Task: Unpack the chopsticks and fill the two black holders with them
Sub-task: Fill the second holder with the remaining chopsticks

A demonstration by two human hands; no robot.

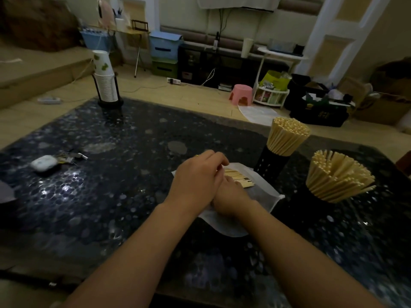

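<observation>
Head view: both hands meet over the wrapper, mid-table.
Left hand: lies on top, fingers curled down over the loose chopsticks; a ring shows on one finger.
Right hand: tucked under the left, on the wrapper; its fingers are hidden, so the grip cannot be told.
Chopsticks: a small pale bunch lying flat on the wrapper, tips poking out past the fingers.
Wrapper: white, spread flat beneath hands and sticks.
Far holder: black, packed, just right of the wrapper.
Near holder: black, well filled, sticks fanned out, further right.
Table: dark, speckled, glossy.
Cup stack: at the far left corner.
Earbud case: white, at the left edge.
</observation>
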